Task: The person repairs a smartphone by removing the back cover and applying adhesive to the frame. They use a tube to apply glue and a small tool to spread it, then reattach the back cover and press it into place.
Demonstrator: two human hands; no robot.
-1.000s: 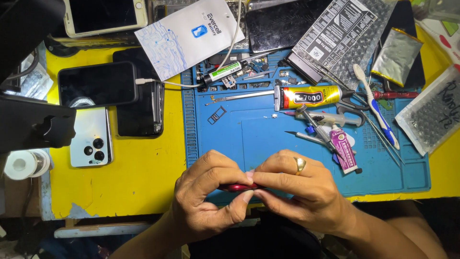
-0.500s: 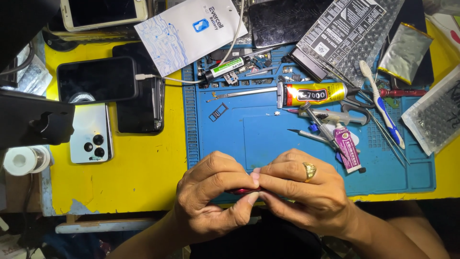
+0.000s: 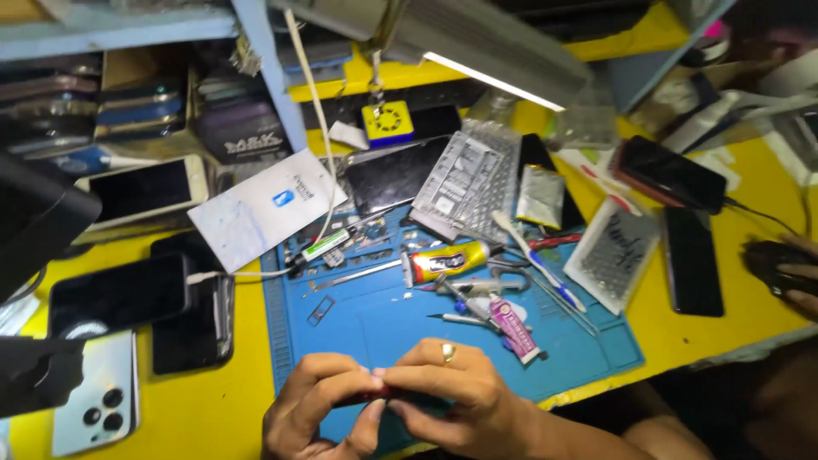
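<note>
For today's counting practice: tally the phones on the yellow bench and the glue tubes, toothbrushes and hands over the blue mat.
Phones: 6, such as the white-backed phone
Glue tubes: 2, a yellow tube and a pink tube
Toothbrushes: 1
Hands: 2, left hand, right hand
Total: 11

A blue work mat [image 3: 383,319] lies on the yellow table [image 3: 239,400]. On the mat lie a yellow glue tube [image 3: 447,260], a pink tube [image 3: 514,326] and a toothbrush [image 3: 537,260]. Dark phones [image 3: 119,294] rest left of the mat, a silver phone [image 3: 94,405] below them. A white card [image 3: 266,206] overlaps the mat's top corner.
</note>
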